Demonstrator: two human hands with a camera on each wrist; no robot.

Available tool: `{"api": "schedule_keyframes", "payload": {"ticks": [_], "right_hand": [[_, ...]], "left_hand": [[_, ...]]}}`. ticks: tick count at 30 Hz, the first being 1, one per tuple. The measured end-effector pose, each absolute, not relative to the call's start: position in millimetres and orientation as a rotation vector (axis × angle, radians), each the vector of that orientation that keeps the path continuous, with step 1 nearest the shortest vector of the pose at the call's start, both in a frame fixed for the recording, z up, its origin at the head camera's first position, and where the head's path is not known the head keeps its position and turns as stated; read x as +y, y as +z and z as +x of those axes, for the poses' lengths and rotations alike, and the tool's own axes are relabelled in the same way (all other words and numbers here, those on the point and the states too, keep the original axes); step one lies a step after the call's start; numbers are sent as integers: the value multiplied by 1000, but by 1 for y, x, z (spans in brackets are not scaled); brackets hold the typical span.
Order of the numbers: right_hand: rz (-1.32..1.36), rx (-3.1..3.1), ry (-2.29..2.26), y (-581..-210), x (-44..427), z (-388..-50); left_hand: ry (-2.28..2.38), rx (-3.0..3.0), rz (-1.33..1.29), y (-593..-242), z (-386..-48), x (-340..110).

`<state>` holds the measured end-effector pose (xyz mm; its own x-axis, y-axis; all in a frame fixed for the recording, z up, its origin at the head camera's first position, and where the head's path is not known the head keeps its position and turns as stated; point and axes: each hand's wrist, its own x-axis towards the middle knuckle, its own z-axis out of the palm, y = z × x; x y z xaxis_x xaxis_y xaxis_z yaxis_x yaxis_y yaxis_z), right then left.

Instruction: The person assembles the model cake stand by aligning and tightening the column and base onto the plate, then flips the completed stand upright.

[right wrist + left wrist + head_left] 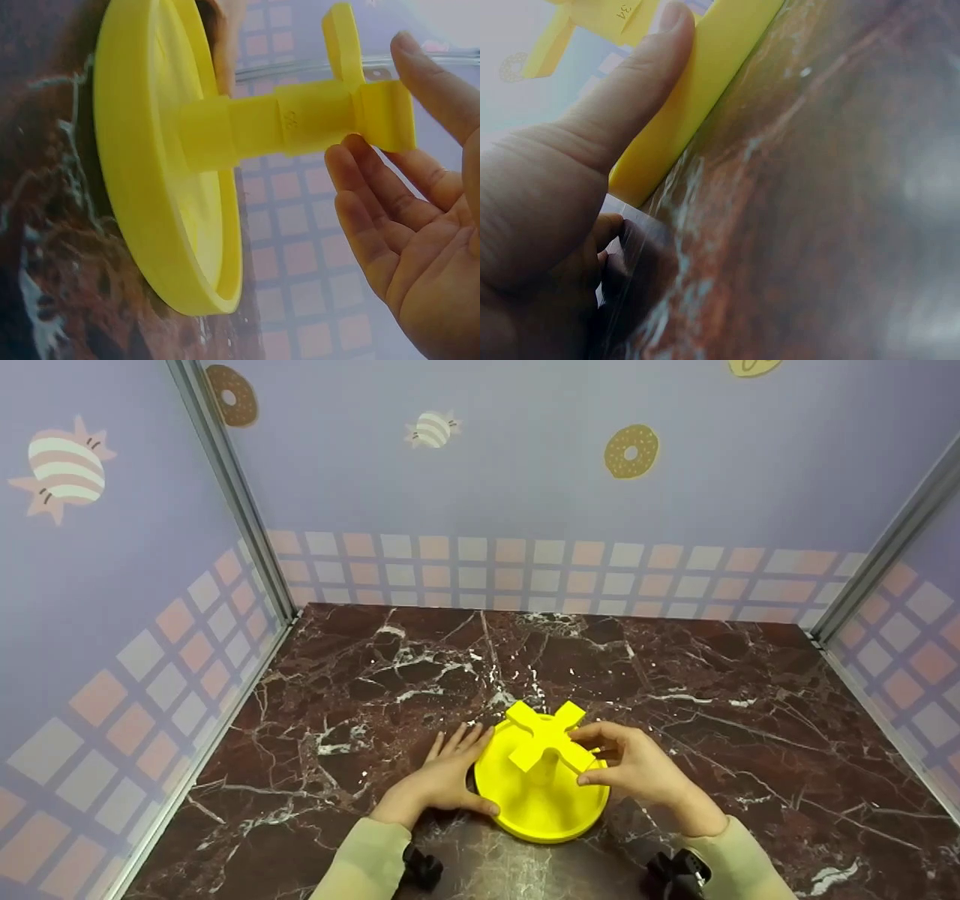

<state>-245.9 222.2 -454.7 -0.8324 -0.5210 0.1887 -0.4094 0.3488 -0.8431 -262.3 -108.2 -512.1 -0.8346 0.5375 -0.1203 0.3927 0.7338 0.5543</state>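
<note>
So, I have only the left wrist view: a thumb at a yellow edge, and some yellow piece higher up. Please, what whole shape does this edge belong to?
Observer: In the head view, it is a round, shallow dish.
Operator: And the piece higher up, how is it supported?
Observer: The right wrist view shows a stepped stem rising from the middle of the dish to a cross.
Operator: Where is the right hand?
Observer: At the cross: in the head view, its thumb and index finger lie on opposite sides of one arm.
</note>
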Motion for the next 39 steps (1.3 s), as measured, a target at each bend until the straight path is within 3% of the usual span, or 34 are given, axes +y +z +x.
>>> {"api": "schedule_keyframes", "payload": {"ticks": [7,17,39], "right_hand": [[-877,2536,-1600,-442,237,-257],[-606,2514,-1684,-444,229,-283],[-697,2488,-1576,-458,222,-290]], "left_hand": [[757,2670,737,-513,-261,-108],[749,2673,750,-515,-262,-107],[752,2671,746,-512,-261,-108]]}}
